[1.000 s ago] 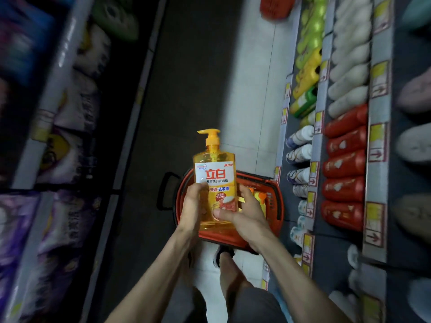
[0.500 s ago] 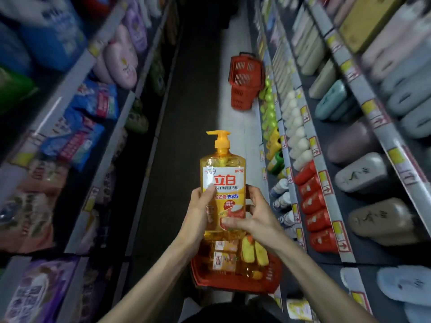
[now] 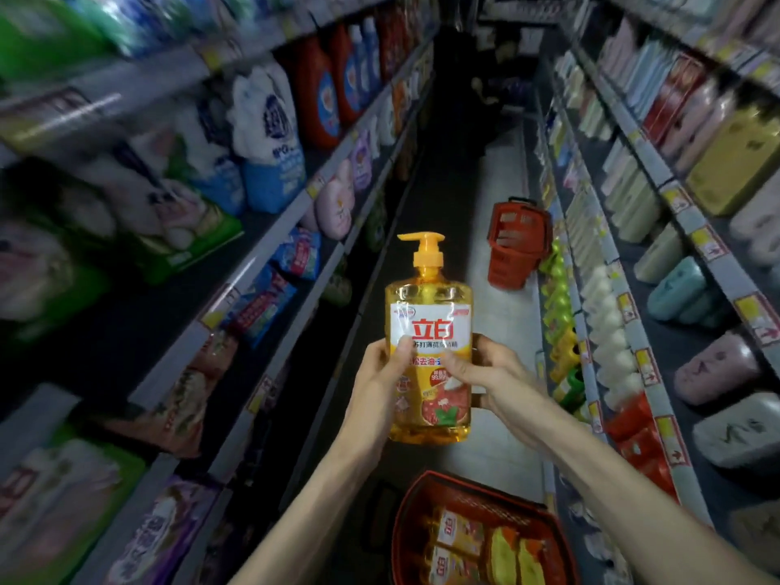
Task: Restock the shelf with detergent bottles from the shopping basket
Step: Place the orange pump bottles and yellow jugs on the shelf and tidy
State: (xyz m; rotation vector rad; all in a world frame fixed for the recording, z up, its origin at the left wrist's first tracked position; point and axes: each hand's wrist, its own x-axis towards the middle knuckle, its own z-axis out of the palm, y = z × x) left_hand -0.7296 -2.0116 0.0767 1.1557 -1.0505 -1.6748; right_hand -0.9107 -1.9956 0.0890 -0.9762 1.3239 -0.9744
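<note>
The left hand (image 3: 382,373) and right hand (image 3: 491,375) both grip a tall, see-through yellow bottle (image 3: 428,331) with a pump top, upright above the red basket (image 3: 426,489) of bottles, in the narrow floor aisle between the shelves (image 3: 641,331).

Both my bare arms reach forward, hands level with each other.
My left hand (image 3: 375,382) grips the bottle (image 3: 430,318) on its left side, thumb laid across the front; my right hand (image 3: 498,377) holds the right side, fingers (image 3: 489,348) curled round.
</note>
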